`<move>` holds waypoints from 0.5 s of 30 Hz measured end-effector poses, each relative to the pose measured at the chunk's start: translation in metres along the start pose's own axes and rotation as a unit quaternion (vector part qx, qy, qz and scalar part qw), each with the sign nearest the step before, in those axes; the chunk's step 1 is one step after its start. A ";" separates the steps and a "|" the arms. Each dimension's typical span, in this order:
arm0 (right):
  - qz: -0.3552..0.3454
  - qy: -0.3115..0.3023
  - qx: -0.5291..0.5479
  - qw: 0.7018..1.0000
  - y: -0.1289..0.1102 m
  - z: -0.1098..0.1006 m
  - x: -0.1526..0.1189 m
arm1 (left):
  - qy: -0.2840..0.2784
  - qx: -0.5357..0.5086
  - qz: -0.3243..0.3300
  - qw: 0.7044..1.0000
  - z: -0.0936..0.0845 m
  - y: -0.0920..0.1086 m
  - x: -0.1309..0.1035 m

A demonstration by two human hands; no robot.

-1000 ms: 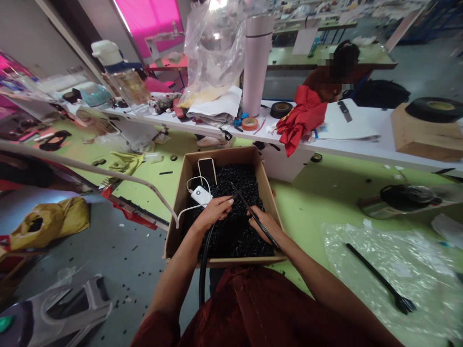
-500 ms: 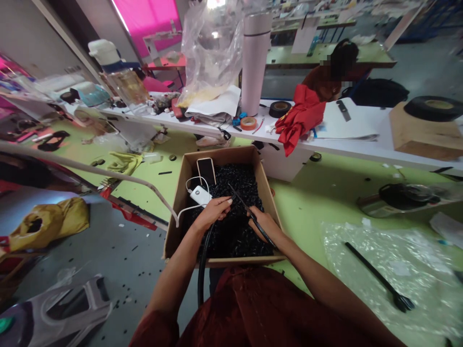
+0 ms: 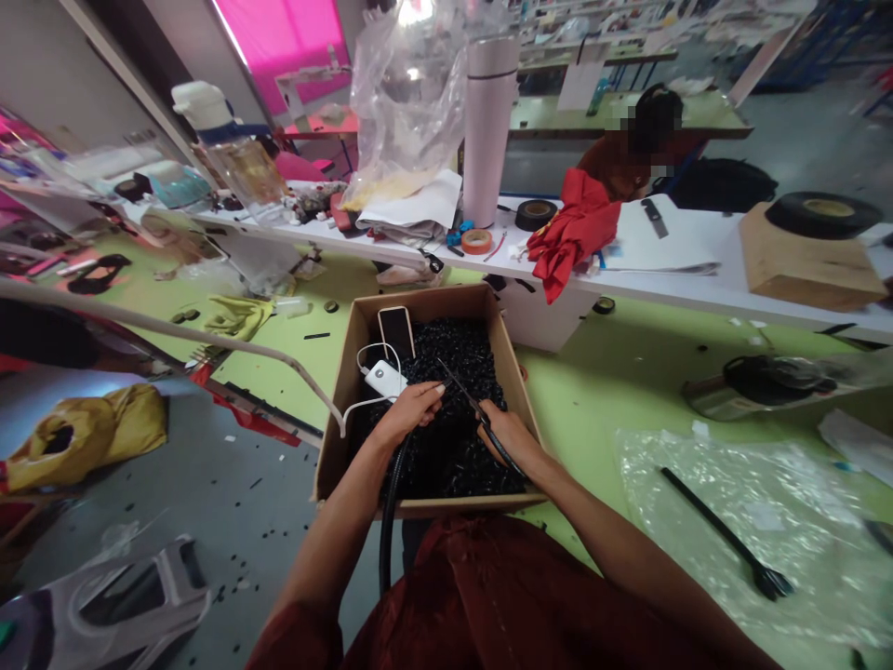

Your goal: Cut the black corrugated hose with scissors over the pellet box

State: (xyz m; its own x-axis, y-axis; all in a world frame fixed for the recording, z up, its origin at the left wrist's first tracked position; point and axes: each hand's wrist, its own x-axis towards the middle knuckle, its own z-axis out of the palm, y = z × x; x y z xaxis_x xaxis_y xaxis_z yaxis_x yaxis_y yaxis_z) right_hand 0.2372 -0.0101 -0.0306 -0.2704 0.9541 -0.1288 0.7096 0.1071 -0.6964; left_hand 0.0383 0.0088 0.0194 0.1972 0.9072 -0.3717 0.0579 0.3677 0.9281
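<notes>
My left hand (image 3: 417, 408) is closed around a black tube (image 3: 389, 530), which hangs down over the near edge of a cardboard box (image 3: 522, 400). In my right hand (image 3: 503, 434) is a pair of scissors (image 3: 461, 385), its blades pointing up and left, close to my left fingertips. Whether the blades touch the tube I cannot tell. Beneath both hands the box holds a heap of small black cut pieces (image 3: 457, 475). A phone (image 3: 396, 333) leans inside the back left of the box, with a white power bank (image 3: 385, 378) and its cable beside it.
Behind the box runs a white shelf (image 3: 670, 274) bearing a tall pink flask (image 3: 488, 135), tape rolls and a red cloth (image 3: 573, 233). A clear plastic bag (image 3: 648, 521) with a black cable bundle (image 3: 729, 530) lies at right. Another person (image 3: 646, 140) sits beyond the shelf.
The whole view has shifted slightly. My hands keep nearly the same place over the box, still holding the tube and the scissors.
</notes>
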 end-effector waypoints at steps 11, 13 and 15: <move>0.016 0.029 -0.072 0.997 -0.007 -0.006 -0.001 | -0.042 -0.090 -0.004 0.995 -0.001 0.002 -0.001; 0.010 0.050 -0.042 0.998 -0.008 -0.007 -0.002 | -0.077 -0.149 0.002 0.986 -0.003 0.003 -0.002; 0.007 0.065 -0.010 0.998 -0.008 -0.008 -0.004 | -0.103 -0.194 0.022 0.975 -0.005 0.004 -0.004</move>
State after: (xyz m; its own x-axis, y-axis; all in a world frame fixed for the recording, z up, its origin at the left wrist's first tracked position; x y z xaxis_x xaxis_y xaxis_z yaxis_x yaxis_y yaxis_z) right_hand 0.2377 -0.0124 -0.0188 -0.1743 0.9837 -0.0439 0.7253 0.0981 -0.6814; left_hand 0.0328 0.0081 0.0248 0.3852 0.8781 -0.2838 -0.3216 0.4159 0.8506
